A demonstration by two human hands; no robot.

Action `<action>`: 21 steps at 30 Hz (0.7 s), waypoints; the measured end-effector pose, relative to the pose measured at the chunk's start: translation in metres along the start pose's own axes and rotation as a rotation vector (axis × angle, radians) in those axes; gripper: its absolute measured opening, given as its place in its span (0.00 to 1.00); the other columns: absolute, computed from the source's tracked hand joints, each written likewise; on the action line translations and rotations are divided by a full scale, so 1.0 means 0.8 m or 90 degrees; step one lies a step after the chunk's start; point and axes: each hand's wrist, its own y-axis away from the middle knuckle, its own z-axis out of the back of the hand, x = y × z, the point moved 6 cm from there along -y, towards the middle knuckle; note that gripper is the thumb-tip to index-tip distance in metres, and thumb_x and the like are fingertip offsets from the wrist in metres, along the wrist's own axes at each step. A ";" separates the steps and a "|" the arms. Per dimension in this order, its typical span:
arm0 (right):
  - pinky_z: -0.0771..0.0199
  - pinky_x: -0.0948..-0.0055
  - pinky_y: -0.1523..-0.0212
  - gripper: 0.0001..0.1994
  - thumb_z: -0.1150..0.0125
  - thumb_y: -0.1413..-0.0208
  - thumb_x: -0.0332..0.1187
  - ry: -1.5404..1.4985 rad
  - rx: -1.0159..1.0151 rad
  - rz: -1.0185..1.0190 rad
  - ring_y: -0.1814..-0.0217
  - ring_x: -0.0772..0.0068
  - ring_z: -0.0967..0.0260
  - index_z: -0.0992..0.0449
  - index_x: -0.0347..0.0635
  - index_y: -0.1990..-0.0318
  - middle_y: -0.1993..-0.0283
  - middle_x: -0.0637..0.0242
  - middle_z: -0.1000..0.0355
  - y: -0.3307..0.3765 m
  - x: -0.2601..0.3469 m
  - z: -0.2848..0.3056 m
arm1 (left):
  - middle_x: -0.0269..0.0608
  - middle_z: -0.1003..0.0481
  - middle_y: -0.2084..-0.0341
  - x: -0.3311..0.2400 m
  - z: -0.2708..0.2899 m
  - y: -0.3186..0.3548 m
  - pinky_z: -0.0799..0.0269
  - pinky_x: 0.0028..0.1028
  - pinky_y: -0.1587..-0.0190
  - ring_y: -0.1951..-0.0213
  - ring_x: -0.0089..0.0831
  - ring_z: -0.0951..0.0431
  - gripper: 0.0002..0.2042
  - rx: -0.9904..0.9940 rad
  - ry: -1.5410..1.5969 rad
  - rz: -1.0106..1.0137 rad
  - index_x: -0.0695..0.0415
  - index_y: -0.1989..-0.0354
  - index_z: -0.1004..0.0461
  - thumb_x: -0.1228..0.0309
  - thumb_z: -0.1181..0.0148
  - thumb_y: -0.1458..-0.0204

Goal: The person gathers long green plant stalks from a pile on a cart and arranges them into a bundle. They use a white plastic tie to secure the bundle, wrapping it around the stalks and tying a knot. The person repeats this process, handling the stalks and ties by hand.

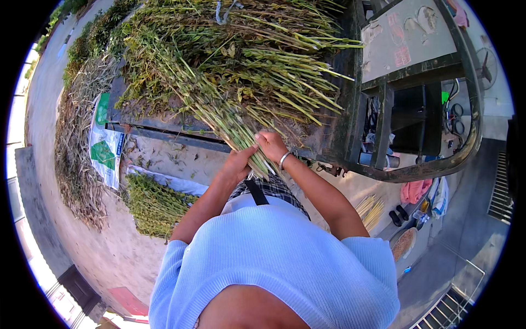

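Note:
A bundle of cut, podded stalks (216, 118) that looks like sesame slants from the upper left down to my waist. Around the left side of its bare stem ends my left hand (239, 162) is closed. My right hand (272, 146), with a bracelet on the wrist, grips the same stems from the right, slightly higher up. The cut ends stick out below both hands. Just beyond, a large heap of similar stalks (257, 60) lies on the dark cart bed (181, 136), stem ends pointing right. A pale tie (223, 12) rests on the heap.
The cart's metal frame (416, 176) rises at the right. On the ground left are a stalk pile on a sheet (159, 205), a white-green sack (106, 151) and dry stalks (76, 148). Right are pale stalks (370, 211), black shoes (399, 215) and a round basket (404, 244).

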 end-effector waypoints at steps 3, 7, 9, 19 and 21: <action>0.41 0.62 0.75 0.17 0.51 0.43 0.38 -0.023 0.023 -0.027 0.80 0.59 0.43 0.36 0.34 0.79 0.82 0.52 0.41 -0.002 0.005 -0.004 | 0.45 0.27 0.62 0.010 0.002 0.007 0.24 0.36 0.60 0.64 0.36 0.24 0.12 0.002 -0.009 -0.020 0.65 0.55 0.34 0.78 0.48 0.49; 0.32 0.64 0.63 0.26 0.40 0.54 0.51 0.105 0.176 -0.064 0.64 0.56 0.30 0.31 0.30 0.65 0.69 0.45 0.31 -0.002 -0.003 -0.012 | 0.42 0.27 0.63 0.042 -0.001 0.005 0.24 0.36 0.63 0.63 0.36 0.24 0.13 -0.004 -0.064 -0.060 0.62 0.56 0.32 0.81 0.46 0.51; 0.31 0.65 0.57 0.37 0.35 0.62 0.57 0.139 0.220 -0.073 0.58 0.53 0.30 0.33 0.26 0.58 0.61 0.41 0.31 0.005 0.004 -0.013 | 0.40 0.27 0.64 0.056 -0.008 -0.003 0.26 0.31 0.65 0.63 0.32 0.25 0.13 0.053 -0.101 -0.041 0.62 0.57 0.32 0.77 0.44 0.53; 0.35 0.67 0.48 0.44 0.30 0.70 0.46 0.040 0.266 -0.242 0.48 0.50 0.34 0.39 0.20 0.48 0.51 0.40 0.34 -0.018 0.025 0.047 | 0.46 0.34 0.49 0.008 -0.081 0.006 0.37 0.33 0.47 0.47 0.34 0.35 0.41 0.285 -0.506 -0.058 0.63 0.43 0.42 0.57 0.28 0.66; 0.38 0.67 0.45 0.46 0.32 0.68 0.44 0.098 0.269 -0.235 0.44 0.49 0.37 0.44 0.16 0.46 0.48 0.37 0.37 -0.026 0.012 0.048 | 0.44 0.35 0.48 0.013 -0.048 -0.010 0.36 0.36 0.48 0.46 0.34 0.36 0.39 0.319 -0.438 0.053 0.60 0.41 0.43 0.59 0.31 0.61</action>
